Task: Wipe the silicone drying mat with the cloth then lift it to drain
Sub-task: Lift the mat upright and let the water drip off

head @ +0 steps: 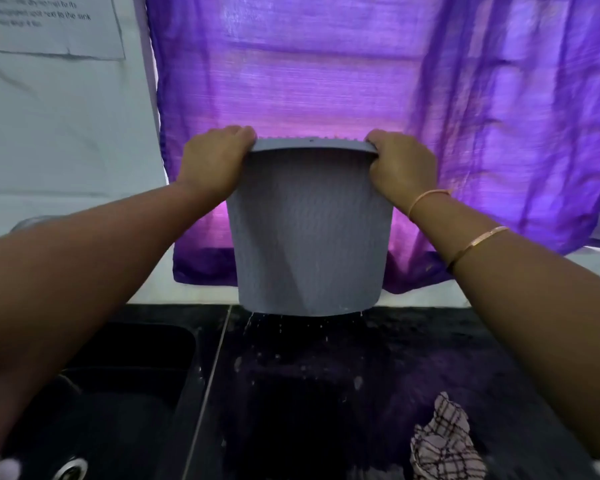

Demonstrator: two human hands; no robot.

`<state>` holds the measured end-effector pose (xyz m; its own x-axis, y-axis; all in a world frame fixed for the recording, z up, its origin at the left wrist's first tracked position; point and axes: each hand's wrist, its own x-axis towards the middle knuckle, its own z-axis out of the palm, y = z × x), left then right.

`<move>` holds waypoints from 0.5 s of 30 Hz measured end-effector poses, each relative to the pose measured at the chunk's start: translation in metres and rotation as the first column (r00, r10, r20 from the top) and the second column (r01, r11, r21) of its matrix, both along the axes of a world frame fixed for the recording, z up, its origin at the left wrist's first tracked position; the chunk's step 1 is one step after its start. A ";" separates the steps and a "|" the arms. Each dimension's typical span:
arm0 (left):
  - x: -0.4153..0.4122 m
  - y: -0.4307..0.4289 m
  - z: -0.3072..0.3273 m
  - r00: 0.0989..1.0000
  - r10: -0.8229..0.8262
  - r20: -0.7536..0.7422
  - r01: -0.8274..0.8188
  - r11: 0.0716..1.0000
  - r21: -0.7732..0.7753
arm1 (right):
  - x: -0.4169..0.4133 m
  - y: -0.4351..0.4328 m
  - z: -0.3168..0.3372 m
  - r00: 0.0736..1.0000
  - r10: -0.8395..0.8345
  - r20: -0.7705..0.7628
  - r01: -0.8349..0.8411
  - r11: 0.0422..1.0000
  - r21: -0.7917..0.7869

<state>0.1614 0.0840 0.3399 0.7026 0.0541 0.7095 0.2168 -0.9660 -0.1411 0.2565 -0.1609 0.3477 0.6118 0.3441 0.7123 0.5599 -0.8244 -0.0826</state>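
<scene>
The grey silicone drying mat (309, 233) hangs upright in the air above the black counter. My left hand (215, 161) grips its top left corner and my right hand (400, 164) grips its top right corner. Water drops fall from the mat's lower edge onto the counter. The checked cloth (444, 441) lies crumpled on the counter at the lower right, below my right forearm.
A black sink (94, 393) with a metal drain lies at the lower left. The black counter (326, 375) is wet below the mat. A purple curtain (361, 81) hangs behind. A paper note (56, 26) is stuck on the white wall at the upper left.
</scene>
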 end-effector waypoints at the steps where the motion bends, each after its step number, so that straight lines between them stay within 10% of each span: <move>1: 0.001 0.001 -0.001 1.000 0.007 -0.010 -0.007 1.000 -0.008 | 0.000 0.002 0.000 1.000 -0.008 0.017 0.009 1.000 -0.009; 5: 0.013 -0.010 -0.010 0.968 0.114 -0.223 -0.140 0.985 -0.104 | 0.007 0.012 -0.010 0.976 -0.029 -0.214 -0.004 0.989 -0.151; 9: 0.012 -0.002 -0.002 0.998 -0.001 0.060 0.009 0.991 -0.134 | 0.000 0.003 -0.003 1.000 0.011 -0.013 -0.010 0.999 0.053; 15: 0.014 -0.010 -0.010 0.971 0.065 -0.232 -0.106 0.979 -0.173 | 0.004 0.011 -0.020 0.965 0.033 -0.259 -0.055 0.995 -0.080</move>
<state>0.1752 0.0736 0.3297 0.8294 0.2350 0.5068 0.2828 -0.9590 -0.0181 0.2608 -0.1495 0.3278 0.7531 0.4277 0.4999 0.5651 -0.8097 -0.1585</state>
